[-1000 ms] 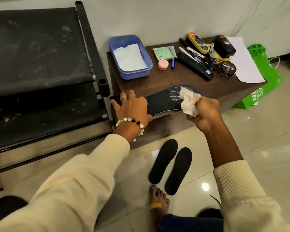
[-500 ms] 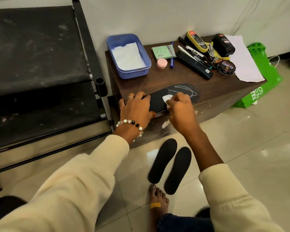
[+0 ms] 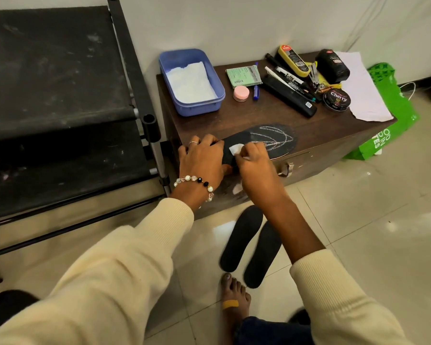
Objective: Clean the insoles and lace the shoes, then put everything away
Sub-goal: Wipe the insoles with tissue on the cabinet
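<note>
Head view: we log both hands at the near edge of the surface, a dark wooden cabinet top.
Right hand: fingers curled, we see it pinching a small white wipe down onto the insole.
Left hand: fingers fairly straight, pressing flat on the heel end of the insole to pin it; it grips nothing.
Insole in work: black, lying flat along the front edge of the surface, pale line pattern at the toe end, heel end hidden under our hands.
Other insoles: two plain black ones side by side on the floor tiles below, just in front of a bare foot.
Supplies: blue tub holding white tissue at the back left of the surface; polish tin, brushes and pens further right.
Shoes and laces: we cannot find any here.
Progress (our judgement): early. Cleaning is under way on one insole; we cannot tell whether the floor pair is wiped.
Left to do: finish the insoles, lace the shoes, and put everything away, since the supplies sit spread out.
</note>
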Available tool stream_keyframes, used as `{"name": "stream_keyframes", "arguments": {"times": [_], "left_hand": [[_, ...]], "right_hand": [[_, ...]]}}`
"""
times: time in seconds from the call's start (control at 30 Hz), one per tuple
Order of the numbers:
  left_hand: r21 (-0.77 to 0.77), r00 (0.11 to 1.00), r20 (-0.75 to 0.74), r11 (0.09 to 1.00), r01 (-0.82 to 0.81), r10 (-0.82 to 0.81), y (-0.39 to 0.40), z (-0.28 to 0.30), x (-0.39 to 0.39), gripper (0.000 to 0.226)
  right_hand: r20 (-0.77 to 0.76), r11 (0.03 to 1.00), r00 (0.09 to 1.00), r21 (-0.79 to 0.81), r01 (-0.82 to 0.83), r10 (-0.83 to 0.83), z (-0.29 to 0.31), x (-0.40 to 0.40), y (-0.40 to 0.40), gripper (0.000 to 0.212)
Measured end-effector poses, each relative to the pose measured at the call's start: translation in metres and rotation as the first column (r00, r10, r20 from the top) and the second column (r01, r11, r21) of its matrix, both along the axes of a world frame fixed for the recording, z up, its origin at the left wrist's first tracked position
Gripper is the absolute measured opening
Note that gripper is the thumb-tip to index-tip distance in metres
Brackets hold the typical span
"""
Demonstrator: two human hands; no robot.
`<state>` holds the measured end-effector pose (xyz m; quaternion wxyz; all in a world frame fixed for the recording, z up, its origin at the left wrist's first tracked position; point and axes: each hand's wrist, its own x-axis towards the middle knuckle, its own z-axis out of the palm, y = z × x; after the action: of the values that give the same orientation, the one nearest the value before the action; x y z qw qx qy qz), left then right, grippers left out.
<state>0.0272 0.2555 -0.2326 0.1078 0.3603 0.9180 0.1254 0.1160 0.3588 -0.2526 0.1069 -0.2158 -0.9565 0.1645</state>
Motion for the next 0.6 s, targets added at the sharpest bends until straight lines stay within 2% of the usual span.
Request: {"name": "stream_keyframes", "arguments": {"times": [0.03,0.1,0.2,0.3,0.37,0.43,0.53,0.6], "left_hand": [[-0.002,1.0,0.005,1.0,0.001,-0.001,0.0,0.001,0.0,0.06],[-0.005,1.0,0.015,1.0,0.007,-0.007,-0.001,0.002,-0.001,0.061],[-0.009,1.0,0.021,1.0,0.01,-0.01,-0.001,0.003,-0.001,0.061],[-0.003,1.0,0.023,1.0,0.0,0.001,0.0,0.002,-0.001,0.062],[0.002,1.0,0.02,1.0,-0.001,0.001,0.0,0.002,-0.001,0.061],[0.003,1.0,0.024,1.0,0.004,-0.004,0.0,0.003,-0.001,0.06],[-0.001,1.0,0.028,1.0,0.012,-0.012,-0.001,0.003,-0.002,0.061],[0.0,1.0,0.027,1.0,0.009,-0.009,-0.001,0.003,-0.002,0.061]], "right_hand": [[-0.023,0.997,1.0,0.07,-0.019,0.021,0.0,0.002,0.001,0.022],[-0.053,0.993,0.994,0.067,0.094,-0.09,0.0,0.006,0.011,0.022],[-0.036,0.972,0.971,-0.024,0.235,-0.235,0.002,0.008,0.018,0.022],[-0.01,0.978,0.986,-0.122,0.167,-0.169,0.002,-0.003,-0.001,0.02],[-0.005,0.988,0.996,-0.129,0.089,-0.091,-0.002,-0.009,-0.006,0.021],[-0.039,0.973,0.986,-0.172,0.151,-0.16,0.002,-0.011,0.004,0.019],[-0.004,0.929,0.947,-0.195,0.315,-0.322,0.004,-0.007,0.021,0.019],[0.024,0.951,0.956,-0.105,0.292,-0.291,0.002,-0.003,0.019,0.021]]}}
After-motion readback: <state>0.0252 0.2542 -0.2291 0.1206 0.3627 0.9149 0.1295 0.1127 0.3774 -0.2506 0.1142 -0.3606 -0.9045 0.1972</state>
